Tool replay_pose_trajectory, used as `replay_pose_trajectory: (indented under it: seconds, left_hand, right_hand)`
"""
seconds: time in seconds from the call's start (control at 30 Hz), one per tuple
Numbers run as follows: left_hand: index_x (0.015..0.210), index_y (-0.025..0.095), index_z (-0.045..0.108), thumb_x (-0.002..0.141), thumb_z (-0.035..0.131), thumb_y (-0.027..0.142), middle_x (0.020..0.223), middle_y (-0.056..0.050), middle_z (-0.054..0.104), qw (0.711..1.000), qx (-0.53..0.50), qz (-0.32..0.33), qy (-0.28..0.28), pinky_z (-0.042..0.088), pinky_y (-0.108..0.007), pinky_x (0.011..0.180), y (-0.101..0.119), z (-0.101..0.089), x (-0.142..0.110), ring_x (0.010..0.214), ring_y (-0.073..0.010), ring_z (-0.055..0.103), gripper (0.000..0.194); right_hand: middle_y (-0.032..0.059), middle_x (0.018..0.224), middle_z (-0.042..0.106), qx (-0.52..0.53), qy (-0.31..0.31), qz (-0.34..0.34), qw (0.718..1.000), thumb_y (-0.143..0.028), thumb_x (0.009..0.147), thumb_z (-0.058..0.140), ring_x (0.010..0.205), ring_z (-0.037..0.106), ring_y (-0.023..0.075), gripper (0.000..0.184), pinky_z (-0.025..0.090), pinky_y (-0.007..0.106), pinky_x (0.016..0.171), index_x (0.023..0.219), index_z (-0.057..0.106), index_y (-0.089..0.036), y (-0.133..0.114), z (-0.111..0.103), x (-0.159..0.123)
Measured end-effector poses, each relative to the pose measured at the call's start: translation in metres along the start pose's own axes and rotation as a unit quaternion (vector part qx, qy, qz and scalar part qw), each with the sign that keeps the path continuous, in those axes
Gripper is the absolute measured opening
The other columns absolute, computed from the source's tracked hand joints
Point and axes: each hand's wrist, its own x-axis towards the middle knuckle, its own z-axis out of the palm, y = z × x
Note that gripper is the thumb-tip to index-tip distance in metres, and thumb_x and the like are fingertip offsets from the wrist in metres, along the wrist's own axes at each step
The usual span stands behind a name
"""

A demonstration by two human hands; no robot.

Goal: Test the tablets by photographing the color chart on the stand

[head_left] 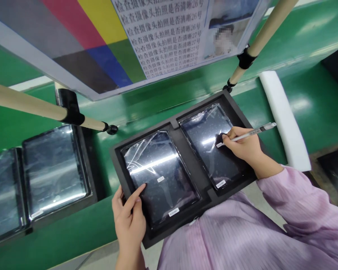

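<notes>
The right hand [243, 146] is pinching a slim white pen [246, 135], its grip closed round the barrel, tip touching the film-wrapped dark tablet [211, 144] in the right compartment of the black foam tray [198, 170] at the green tabletop's [73, 228] near edge. The left hand [129, 217], fingers loosely spread, is pressing the left film-wrapped tablet's [160, 176] near corner.

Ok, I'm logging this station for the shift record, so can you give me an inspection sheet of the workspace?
Surface: green bench, glossy.
Job's things: black tray holding two film-wrapped tablets, left tablet and right tablet.
Clutter: second tray of wrapped tablets at left; white foam strip at right.
Grips: left hand on the left tablet's lower corner; right hand holds a pen, tip on the right tablet.
Cables: nothing seen.
Surroundings: colour test chart overhead on beige poles.
</notes>
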Motion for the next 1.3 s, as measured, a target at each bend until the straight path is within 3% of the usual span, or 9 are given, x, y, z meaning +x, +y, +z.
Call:
replay_pose_trajectory:
  seconds: [0.53,1.3]
  left_hand:
    - [0.104,0.025,0.079,0.093,0.054,0.031,0.141,-0.006,0.051,1.000,-0.001,-0.001,-0.008,0.039,-0.037,0.114,-0.006,-0.001,-0.003,0.132,-0.0233,0.051,0.028]
    - [0.102,0.024,0.079,0.094,0.053,0.033,0.138,-0.007,0.052,1.000,0.006,0.006,-0.004,0.037,-0.035,0.116,-0.009,0.000,-0.002,0.131,-0.0229,0.052,0.029]
  right_hand:
    - [0.0007,0.050,0.047,0.011,0.061,-0.005,0.998,-0.032,0.078,0.060,0.046,0.046,0.0116,0.037,0.034,0.024,0.047,0.051,0.038,-0.019,-0.001,0.001,-0.001]
    - [-0.0018,0.045,0.038,-0.001,0.018,0.004,1.000,-0.034,0.076,0.057,0.042,0.034,0.0080,0.036,0.026,0.022,0.043,0.050,0.036,-0.019,-0.003,0.000,0.002]
